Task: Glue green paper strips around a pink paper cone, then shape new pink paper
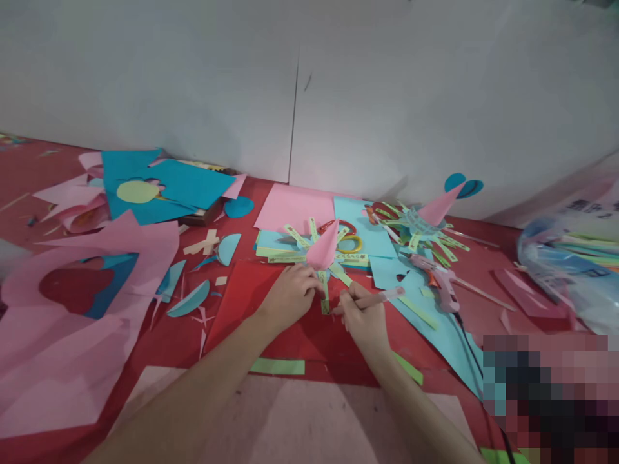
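Note:
My left hand (290, 295) is closed on the base of a paper craft: a pink paper cone (323, 247) with pale green patterned strips (296, 236) spreading out around it. My right hand (363, 317) is closed around a thin pink-and-white pen (382, 297), its near end touching a green strip (325, 295) that hangs from the cone. Both hands work over a red paper sheet (251, 299). A second cone-and-strips craft (438, 207) lies further right by the wall.
A pink glue gun (442, 283) with a black cord lies right of my right hand. Scissors with red and yellow handles (345, 234) sit behind the cone. Pink and blue cut paper (87, 283) covers the left. A plastic bag of paper strips (570, 264) sits far right.

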The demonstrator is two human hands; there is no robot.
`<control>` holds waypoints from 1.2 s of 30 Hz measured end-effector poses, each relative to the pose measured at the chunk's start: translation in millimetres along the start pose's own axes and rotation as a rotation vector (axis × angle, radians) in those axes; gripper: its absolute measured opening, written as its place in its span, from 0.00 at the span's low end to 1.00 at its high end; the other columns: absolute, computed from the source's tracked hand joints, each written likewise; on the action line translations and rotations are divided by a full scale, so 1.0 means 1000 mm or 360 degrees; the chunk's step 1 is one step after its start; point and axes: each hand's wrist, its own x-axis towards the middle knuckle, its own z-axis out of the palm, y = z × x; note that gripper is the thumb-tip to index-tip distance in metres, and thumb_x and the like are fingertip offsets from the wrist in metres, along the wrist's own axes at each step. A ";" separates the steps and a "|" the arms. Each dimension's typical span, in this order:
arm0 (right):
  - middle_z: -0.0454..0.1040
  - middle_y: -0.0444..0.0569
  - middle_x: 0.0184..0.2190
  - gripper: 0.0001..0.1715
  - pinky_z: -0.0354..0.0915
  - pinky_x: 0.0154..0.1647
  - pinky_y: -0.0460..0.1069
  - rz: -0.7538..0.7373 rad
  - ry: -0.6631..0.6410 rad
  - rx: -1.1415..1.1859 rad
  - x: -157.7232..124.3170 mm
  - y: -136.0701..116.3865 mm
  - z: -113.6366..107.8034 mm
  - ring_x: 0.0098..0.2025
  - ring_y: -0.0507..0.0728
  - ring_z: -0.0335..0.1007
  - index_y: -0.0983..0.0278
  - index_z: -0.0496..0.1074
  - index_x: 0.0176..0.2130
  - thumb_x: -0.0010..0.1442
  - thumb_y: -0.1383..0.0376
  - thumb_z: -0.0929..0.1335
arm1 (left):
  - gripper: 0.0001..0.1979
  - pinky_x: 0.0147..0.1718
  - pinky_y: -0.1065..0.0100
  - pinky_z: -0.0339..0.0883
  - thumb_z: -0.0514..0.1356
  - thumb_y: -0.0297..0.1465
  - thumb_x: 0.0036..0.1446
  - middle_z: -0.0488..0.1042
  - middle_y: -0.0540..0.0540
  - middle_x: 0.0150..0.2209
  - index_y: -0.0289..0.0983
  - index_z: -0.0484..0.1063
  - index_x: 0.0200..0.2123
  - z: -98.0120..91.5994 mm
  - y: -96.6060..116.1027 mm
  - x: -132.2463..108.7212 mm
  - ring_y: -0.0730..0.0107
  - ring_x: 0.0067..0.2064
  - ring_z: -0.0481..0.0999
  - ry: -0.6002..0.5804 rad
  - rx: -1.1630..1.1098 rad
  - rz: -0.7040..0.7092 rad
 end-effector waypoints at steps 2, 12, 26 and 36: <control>0.52 0.34 0.07 0.18 0.51 0.13 0.42 0.0012 -0.0002 0.0014 0.000 0.001 0.000 0.11 0.48 0.57 0.60 0.48 0.18 0.53 0.65 0.61 | 0.17 0.40 0.64 0.61 0.48 0.17 0.50 0.71 0.49 0.31 0.38 0.74 0.26 0.000 0.000 0.000 0.68 0.37 0.66 0.0004 -0.0003 0.0007; 0.53 0.34 0.07 0.19 0.54 0.15 0.42 -0.0004 -0.0046 0.0032 0.000 -0.002 0.000 0.12 0.48 0.58 0.60 0.49 0.18 0.55 0.63 0.61 | 0.17 0.39 0.64 0.61 0.48 0.17 0.50 0.71 0.49 0.31 0.38 0.74 0.26 -0.001 0.001 0.000 0.68 0.37 0.66 -0.0007 -0.0002 -0.0010; 0.61 0.37 0.08 0.20 0.59 0.22 0.43 -0.0010 -0.0127 0.0052 0.001 0.000 0.001 0.17 0.51 0.66 0.61 0.54 0.18 0.57 0.60 0.63 | 0.17 0.40 0.64 0.61 0.49 0.17 0.50 0.71 0.48 0.31 0.38 0.74 0.26 0.000 -0.001 0.001 0.68 0.37 0.66 -0.0002 0.0000 -0.0001; 0.55 0.34 0.06 0.18 0.57 0.17 0.43 0.0027 -0.0050 0.0019 0.001 -0.006 0.001 0.12 0.48 0.57 0.60 0.50 0.17 0.54 0.63 0.62 | 0.17 0.40 0.64 0.61 0.49 0.17 0.50 0.71 0.48 0.31 0.38 0.74 0.26 0.000 -0.001 0.000 0.68 0.37 0.66 0.0014 -0.0005 0.0017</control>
